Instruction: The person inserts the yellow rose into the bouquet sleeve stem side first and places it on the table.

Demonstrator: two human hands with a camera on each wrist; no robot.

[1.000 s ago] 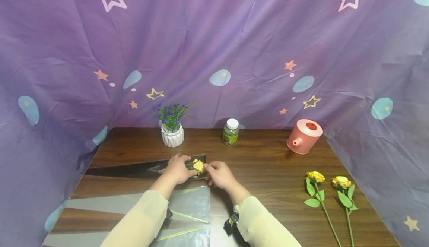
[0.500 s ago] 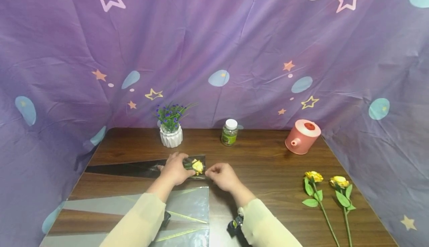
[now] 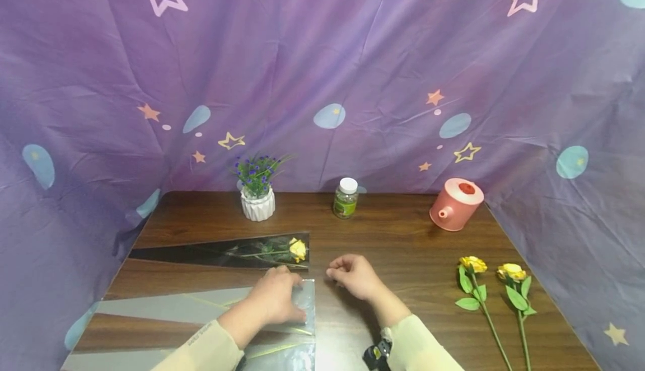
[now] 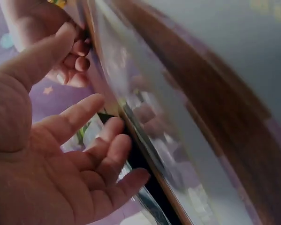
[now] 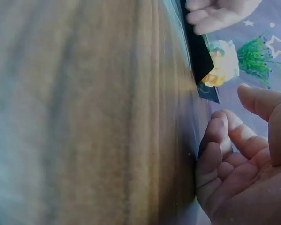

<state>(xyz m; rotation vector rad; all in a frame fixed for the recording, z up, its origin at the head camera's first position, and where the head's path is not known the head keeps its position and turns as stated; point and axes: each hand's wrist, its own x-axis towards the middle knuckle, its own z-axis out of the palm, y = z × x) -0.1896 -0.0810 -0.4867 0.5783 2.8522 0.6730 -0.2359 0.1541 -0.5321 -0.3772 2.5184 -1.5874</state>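
Note:
A yellow rose lies inside a black-backed clear flower sleeve at the table's middle left. Nearer the front, my left hand is over the wide end of a second, clear flower sleeve. Its fingers are spread and loosely bent in the left wrist view, with nothing between them; whether they touch the sleeve I cannot tell. To the right of the sleeves, my right hand is low over the bare wood, fingers loosely curled and holding nothing.
Another clear sleeve lies at the front left. Two yellow roses with long stems lie on the right. Along the back stand a potted plant, a white-capped jar and a pink watering can.
My left hand has let go of the sleeve with the rose and moved toward the front, over the clear sleeve. The right hand has drawn away from the sleeve's end, rightward and nearer.

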